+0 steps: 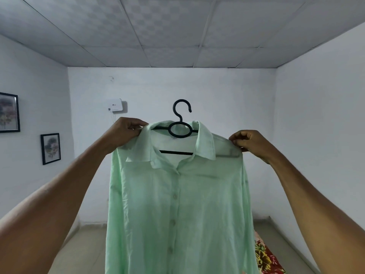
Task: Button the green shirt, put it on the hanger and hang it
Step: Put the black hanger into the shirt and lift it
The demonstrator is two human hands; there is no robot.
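The pale green shirt (pixel 177 204) hangs in the air in front of me, draped over a black plastic hanger (pixel 180 127). Its front is buttoned below the open collar. The hanger's hook sticks up above the collar, and its lower bar shows through the neck opening. My left hand (pixel 126 133) pinches the shirt's left shoulder by the collar. At the opposite shoulder, my right hand (pixel 250 143) pinches the fabric. Both arms are raised to about head height.
A white back wall carries a small white box (pixel 115 105) with hanging cables. Two framed pictures (pixel 51 148) hang on the left wall. A floral cloth (pixel 265 258) lies low on the right, over a tiled floor (pixel 87 244).
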